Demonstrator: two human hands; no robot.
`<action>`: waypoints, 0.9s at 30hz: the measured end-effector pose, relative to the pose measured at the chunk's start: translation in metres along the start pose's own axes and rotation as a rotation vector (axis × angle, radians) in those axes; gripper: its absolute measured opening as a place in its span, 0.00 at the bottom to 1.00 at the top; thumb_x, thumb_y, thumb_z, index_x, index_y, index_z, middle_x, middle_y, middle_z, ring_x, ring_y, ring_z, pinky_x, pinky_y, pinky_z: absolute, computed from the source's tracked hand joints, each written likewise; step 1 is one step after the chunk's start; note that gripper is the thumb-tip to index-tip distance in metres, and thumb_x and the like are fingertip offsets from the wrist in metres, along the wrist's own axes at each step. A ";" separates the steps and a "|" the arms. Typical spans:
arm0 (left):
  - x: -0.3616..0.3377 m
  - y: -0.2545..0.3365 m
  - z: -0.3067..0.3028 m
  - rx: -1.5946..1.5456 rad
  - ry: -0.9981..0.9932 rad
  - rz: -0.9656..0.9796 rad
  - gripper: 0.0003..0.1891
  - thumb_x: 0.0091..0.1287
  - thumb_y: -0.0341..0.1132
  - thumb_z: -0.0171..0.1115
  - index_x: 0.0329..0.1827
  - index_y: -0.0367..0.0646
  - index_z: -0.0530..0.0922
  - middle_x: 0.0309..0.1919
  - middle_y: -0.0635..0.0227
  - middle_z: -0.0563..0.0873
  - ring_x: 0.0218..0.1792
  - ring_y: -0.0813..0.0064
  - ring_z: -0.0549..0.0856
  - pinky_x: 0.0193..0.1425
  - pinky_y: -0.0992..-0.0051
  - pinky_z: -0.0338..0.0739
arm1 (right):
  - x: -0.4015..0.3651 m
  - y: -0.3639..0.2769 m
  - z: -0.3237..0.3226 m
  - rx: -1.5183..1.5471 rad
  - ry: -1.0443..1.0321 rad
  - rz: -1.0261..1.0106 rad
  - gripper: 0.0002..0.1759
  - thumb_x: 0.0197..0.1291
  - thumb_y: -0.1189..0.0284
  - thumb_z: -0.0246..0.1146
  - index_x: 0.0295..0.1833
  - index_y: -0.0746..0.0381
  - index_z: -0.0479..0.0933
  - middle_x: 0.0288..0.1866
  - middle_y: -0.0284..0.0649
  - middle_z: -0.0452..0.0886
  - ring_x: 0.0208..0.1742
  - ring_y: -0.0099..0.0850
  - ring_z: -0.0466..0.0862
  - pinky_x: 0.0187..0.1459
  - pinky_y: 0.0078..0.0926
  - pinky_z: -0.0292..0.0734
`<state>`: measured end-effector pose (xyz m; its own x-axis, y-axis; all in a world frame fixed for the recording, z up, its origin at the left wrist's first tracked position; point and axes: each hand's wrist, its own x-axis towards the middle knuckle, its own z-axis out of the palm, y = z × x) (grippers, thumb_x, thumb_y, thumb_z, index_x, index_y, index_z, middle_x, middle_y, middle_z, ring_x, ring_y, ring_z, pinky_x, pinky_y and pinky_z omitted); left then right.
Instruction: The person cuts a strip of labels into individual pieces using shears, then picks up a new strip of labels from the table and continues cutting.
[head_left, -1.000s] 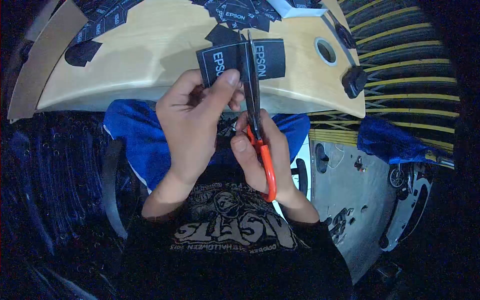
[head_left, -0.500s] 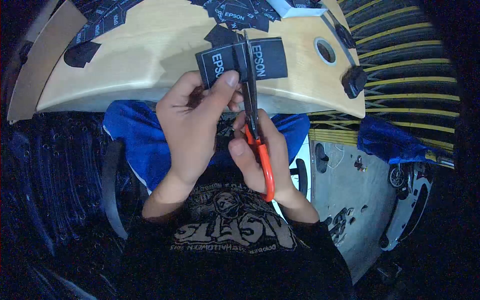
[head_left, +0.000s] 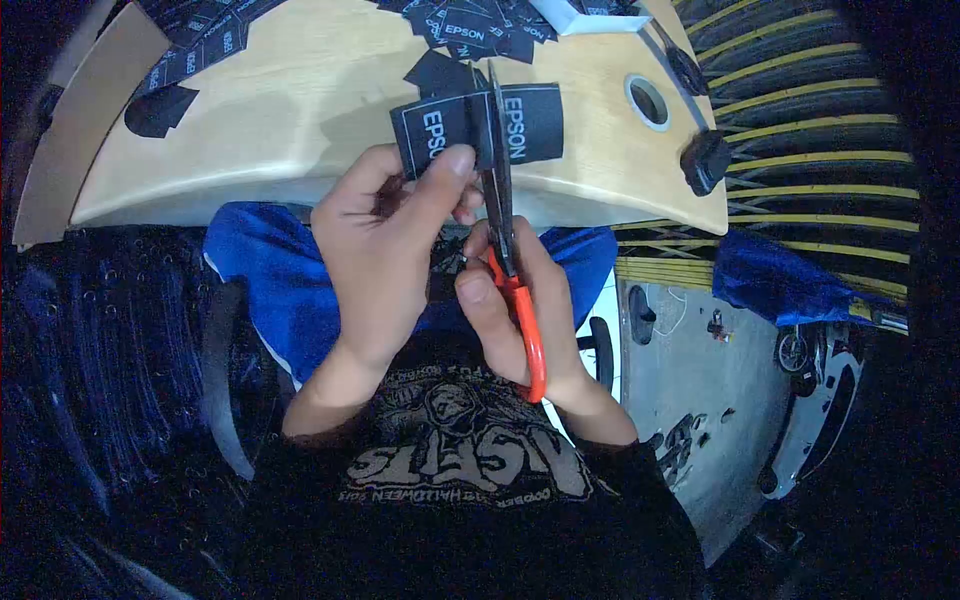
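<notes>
At the far left, a strip of brown cardboard [head_left: 88, 135] lines the edge of a pale wooden table [head_left: 270, 125]. Beside it, black labels [head_left: 212, 42] printed EPSON lie overlapping, with a dark scrap [head_left: 160, 108] nearer me. Below the table's near edge, blue fabric [head_left: 272, 275] covers my lap, above my black T-shirt [head_left: 440, 530] with pale, upside-down lettering.

Left of centre, my left hand [head_left: 378, 250] pinches a black label strip [head_left: 425, 122], thumb on top, fingers curled underneath. The strip is held up over the near part of the table, with the word EPSON running sideways on both sides of the scissors [head_left: 503, 195]. Their long blades point away from me and stand narrowly apart across the strip. Beyond the tips is a heap of black labels [head_left: 465, 32].

My right hand [head_left: 550, 295] is closed around the red-orange handles, thumb and fingers bent; I cannot tell exactly how the hidden fingers sit.

Farther right are a folded white piece [head_left: 590, 18], a ringed round hole [head_left: 648, 102] in the tabletop and a black knob-like object [head_left: 706, 162] at the edge. Yellow-edged metal slats [head_left: 815, 165] fill the upper right, above a blue cloth [head_left: 785, 280] and a partly visible motorcycle [head_left: 820, 400].
</notes>
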<state>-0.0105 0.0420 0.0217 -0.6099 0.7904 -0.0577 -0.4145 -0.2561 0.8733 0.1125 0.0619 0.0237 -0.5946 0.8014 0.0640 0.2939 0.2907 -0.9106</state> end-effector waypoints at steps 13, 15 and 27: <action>0.004 -0.003 0.001 -0.049 -0.003 0.044 0.05 0.61 0.28 0.63 0.34 0.33 0.79 0.26 0.66 0.84 0.25 0.84 0.79 0.31 0.83 0.74 | 0.002 0.001 -0.002 -0.008 -0.007 0.030 0.20 0.54 0.64 0.66 0.41 0.67 0.67 0.19 0.42 0.73 0.19 0.34 0.76 0.24 0.28 0.70; 0.004 -0.003 0.001 -0.052 0.005 0.040 0.05 0.61 0.28 0.63 0.34 0.33 0.79 0.26 0.66 0.84 0.25 0.84 0.79 0.31 0.83 0.74 | 0.001 0.001 -0.001 -0.008 -0.012 0.025 0.21 0.53 0.63 0.66 0.42 0.67 0.67 0.19 0.41 0.73 0.19 0.35 0.76 0.24 0.28 0.70; 0.004 -0.004 0.001 -0.010 0.017 0.040 0.05 0.61 0.28 0.64 0.33 0.33 0.79 0.26 0.66 0.84 0.25 0.84 0.80 0.30 0.84 0.74 | 0.002 0.004 -0.002 -0.016 -0.020 0.030 0.23 0.54 0.63 0.66 0.47 0.68 0.67 0.24 0.47 0.76 0.24 0.41 0.79 0.28 0.31 0.72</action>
<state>-0.0102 0.0467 0.0183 -0.6376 0.7697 -0.0312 -0.3965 -0.2933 0.8699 0.1138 0.0659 0.0210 -0.5998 0.7996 0.0284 0.3238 0.2750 -0.9053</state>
